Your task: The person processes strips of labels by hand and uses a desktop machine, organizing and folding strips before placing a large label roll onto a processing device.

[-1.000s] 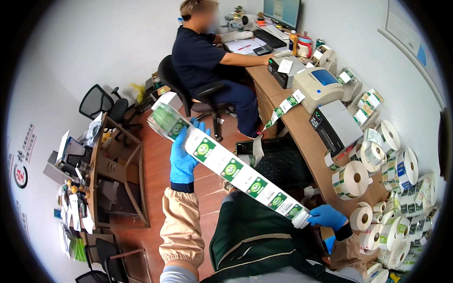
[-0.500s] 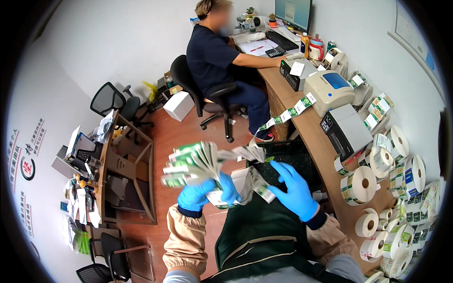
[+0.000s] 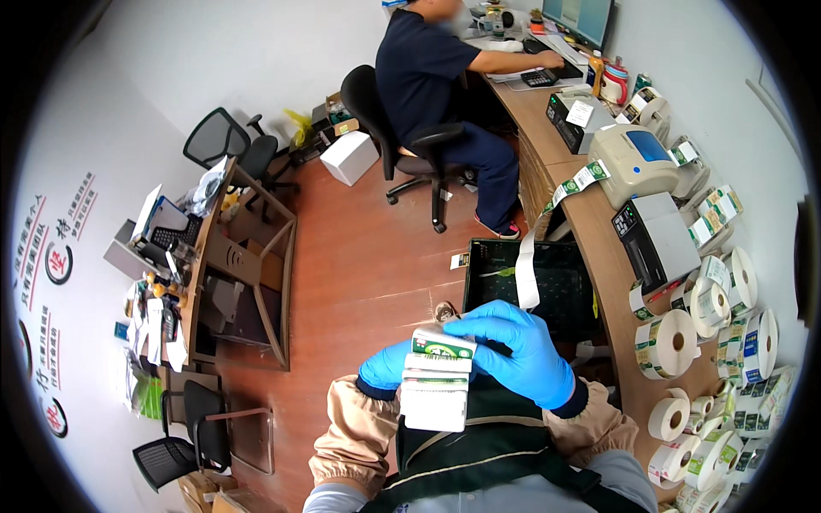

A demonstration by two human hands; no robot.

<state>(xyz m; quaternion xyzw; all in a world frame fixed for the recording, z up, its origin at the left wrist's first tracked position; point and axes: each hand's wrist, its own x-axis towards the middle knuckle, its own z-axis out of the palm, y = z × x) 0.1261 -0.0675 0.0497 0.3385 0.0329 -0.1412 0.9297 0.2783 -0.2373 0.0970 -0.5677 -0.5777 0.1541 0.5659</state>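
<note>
In front of my apron I hold a folded stack of green and white labels (image 3: 434, 409). My left hand (image 3: 385, 366), in a blue glove, is closed round it from the left, with its fingers mostly hidden behind the stack. My right hand (image 3: 528, 355), gloved too, pinches the upper right part of the stack between thumb and fingers. From the beige label printer (image 3: 631, 175) on the desk a label strip (image 3: 525, 278) hangs in front of a black crate (image 3: 492, 250). Its lower end passes close to my right hand; whether it joins the stack I cannot tell.
A person in dark clothes (image 3: 423, 64) sits on an office chair (image 3: 369, 107) at the long desk (image 3: 569, 201). Label rolls (image 3: 667, 344) crowd the desk's right side, beside grey box-shaped machines (image 3: 657, 239). A cluttered wooden table (image 3: 203, 248) and chairs stand left.
The loose, fanned bundle is now a compact stack, lower and nearer my body. My right hand has come left onto it. The seated person's arm now reaches farther forward over the desk.
</note>
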